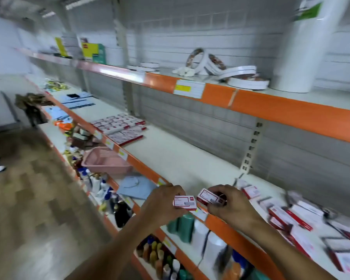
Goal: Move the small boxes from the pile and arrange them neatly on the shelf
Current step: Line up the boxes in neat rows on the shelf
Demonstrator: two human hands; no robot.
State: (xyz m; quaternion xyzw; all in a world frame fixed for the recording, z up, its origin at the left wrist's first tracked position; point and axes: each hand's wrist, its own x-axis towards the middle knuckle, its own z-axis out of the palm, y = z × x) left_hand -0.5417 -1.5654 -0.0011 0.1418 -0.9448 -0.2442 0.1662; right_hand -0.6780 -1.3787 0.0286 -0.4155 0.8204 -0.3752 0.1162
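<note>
While each hand pinches one small box, left hand [162, 201] on its box [184, 203], right hand [226, 203] on its box [209, 197], we hold both above the shelf's front edge [220, 221], apparently carrying them from the pile [291, 217] toward the neat rows [119, 126].

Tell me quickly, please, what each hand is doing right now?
Left hand: grips a small red-and-white box.
Right hand: grips a second small box, tilted.

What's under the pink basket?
The pink basket sits on a lower shelf below the one with the small boxes. Bottles crowd beside it and a blue folder lies next to it. Anything right beneath it is hidden by the basket itself.
</note>
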